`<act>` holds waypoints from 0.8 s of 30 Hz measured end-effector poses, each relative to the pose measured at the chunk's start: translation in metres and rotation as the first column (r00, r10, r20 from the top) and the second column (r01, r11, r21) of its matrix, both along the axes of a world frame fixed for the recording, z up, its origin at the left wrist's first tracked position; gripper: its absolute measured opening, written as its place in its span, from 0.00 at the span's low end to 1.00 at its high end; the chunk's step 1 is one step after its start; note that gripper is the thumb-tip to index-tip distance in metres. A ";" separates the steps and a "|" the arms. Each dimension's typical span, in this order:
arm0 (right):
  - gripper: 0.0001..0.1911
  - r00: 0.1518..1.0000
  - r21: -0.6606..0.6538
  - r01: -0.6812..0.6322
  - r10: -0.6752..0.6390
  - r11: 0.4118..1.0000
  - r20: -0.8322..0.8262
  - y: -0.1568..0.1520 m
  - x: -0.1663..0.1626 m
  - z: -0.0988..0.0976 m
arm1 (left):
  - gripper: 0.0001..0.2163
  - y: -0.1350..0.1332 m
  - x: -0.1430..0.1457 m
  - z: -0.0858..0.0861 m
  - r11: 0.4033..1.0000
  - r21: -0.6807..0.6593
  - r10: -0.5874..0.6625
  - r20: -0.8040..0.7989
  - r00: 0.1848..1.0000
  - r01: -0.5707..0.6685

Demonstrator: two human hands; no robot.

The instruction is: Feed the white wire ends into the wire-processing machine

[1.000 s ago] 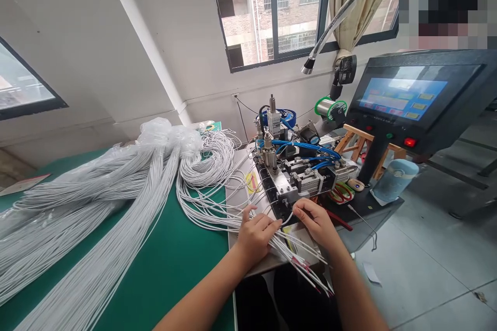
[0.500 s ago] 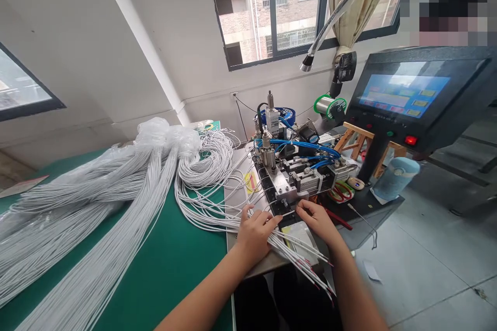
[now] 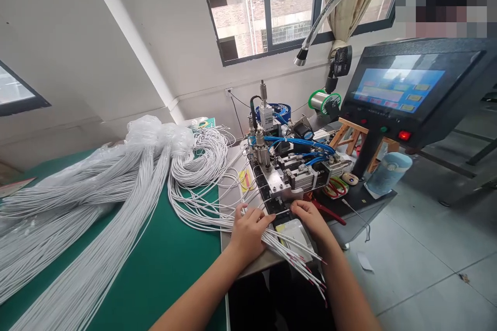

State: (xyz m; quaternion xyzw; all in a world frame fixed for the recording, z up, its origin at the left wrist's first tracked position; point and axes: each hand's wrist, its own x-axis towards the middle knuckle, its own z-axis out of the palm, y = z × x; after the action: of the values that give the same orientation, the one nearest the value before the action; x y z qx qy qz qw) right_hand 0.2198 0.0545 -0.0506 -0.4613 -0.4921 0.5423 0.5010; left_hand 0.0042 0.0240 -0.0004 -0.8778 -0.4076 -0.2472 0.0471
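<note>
White wire bundle (image 3: 290,249) pinned at worktop (image 3: 178,264) edge under curled left hand (image 3: 248,228). Single wire (image 3: 280,212) pinched in right hand (image 3: 310,217) fingertips, just before machine (image 3: 289,181).

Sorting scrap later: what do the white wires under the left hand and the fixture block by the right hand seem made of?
White wires: likely plastic-insulated, matte white, bending softly, with reddish ends. Fixture block: apparently bare metal, perhaps aluminium, silvery with dull reflections and sharp machined edges.
</note>
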 end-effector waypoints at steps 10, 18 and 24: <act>0.21 0.999 -0.017 0.048 -0.048 0.999 -0.011 -0.010 0.004 -0.008 | 0.13 0.000 -0.001 -0.001 0.999 0.053 -0.015 0.052 0.999 0.012; 0.25 0.946 0.108 0.066 -0.097 0.992 0.309 -0.044 0.036 0.021 | 0.13 0.002 -0.002 -0.007 0.994 0.099 0.034 0.066 0.997 -0.041; 0.21 0.885 0.078 -0.133 0.083 0.988 0.458 -0.076 0.050 0.056 | 0.14 -0.001 -0.001 0.002 0.985 0.167 0.032 0.086 0.996 -0.046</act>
State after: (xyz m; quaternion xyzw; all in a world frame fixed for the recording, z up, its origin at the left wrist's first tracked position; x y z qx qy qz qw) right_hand 0.2700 -0.0215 0.0056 -0.5193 -0.6484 0.4198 0.3655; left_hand 0.0033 0.0233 0.0015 -0.8516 -0.4037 -0.3160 0.1092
